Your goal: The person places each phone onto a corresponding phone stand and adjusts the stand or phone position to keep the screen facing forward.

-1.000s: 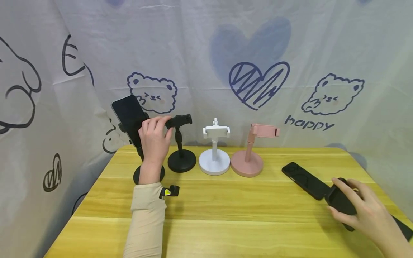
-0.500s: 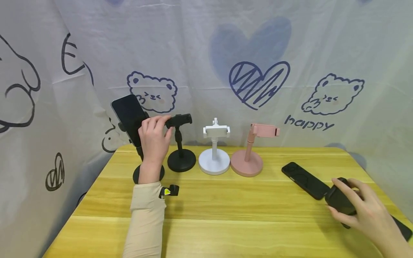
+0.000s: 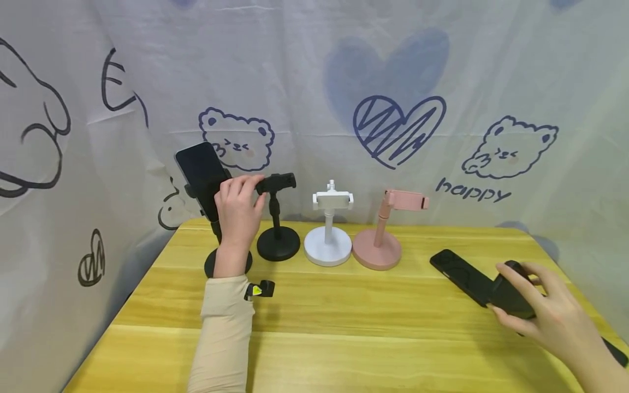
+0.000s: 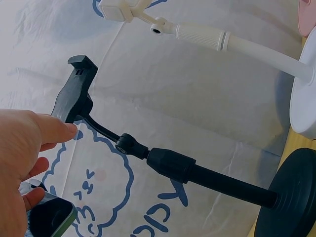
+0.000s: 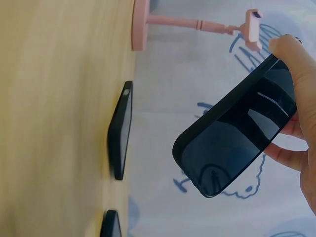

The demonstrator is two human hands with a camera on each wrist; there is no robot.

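Note:
My left hand (image 3: 238, 210) reaches to the second black phone stand (image 3: 278, 244) and pinches the near end of its holder clamp (image 4: 74, 94); the fingers partly hide that end. Just left of it, another black phone stand (image 3: 211, 265) carries a dark phone (image 3: 197, 166), tilted and partly behind the hand. At the right my right hand (image 3: 555, 311) grips a black phone (image 5: 237, 128) by its edges, raised over the table, with its glossy screen showing in the right wrist view.
A white phone stand (image 3: 327, 246) and a pink phone stand (image 3: 377, 250) stand to the right in the row. One black phone (image 3: 462, 273) lies flat by my right hand, another phone (image 3: 615, 351) at the table's right edge. A printed cloth (image 3: 295, 71) hangs behind the wooden table (image 3: 344, 316).
My right hand has moved slightly left with its phone, which now overlaps the end of the phone lying there. The left hand keeps its place on the clamp. The head view has shifted a little.

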